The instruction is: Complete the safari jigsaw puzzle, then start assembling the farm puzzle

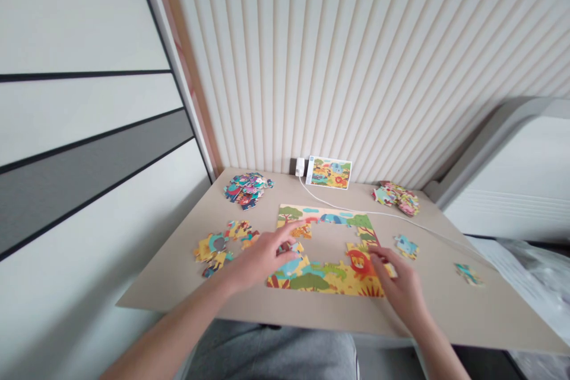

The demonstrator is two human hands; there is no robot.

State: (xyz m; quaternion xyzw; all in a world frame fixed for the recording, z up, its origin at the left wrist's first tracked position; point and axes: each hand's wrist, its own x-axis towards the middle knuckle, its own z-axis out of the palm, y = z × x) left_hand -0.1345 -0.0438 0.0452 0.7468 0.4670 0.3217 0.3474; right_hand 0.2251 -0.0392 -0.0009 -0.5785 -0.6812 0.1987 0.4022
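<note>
A partly joined jigsaw puzzle (312, 284) lies flat on the table, its border formed around a bare gap in the middle. My left hand (266, 252) hovers over its left side, fingers apart and holding nothing, with the index finger pointing toward the upper edge. At the right edge, beside the red lion, my right hand (396, 279) has its thumb and fingers close together; whatever they may hold is too small to make out. Loose yellow and blue pieces (216, 246) lie left of my left hand. To the right of the puzzle is a blue elephant piece (407, 246).
A picture card (330, 173) leans on the ribbed wall beside a white charger (300, 167). Its cable (356, 210) crosses the table to the right. Piece piles lie at the back left (247, 189) and back right (396, 197). Another piece (468, 274) is far right.
</note>
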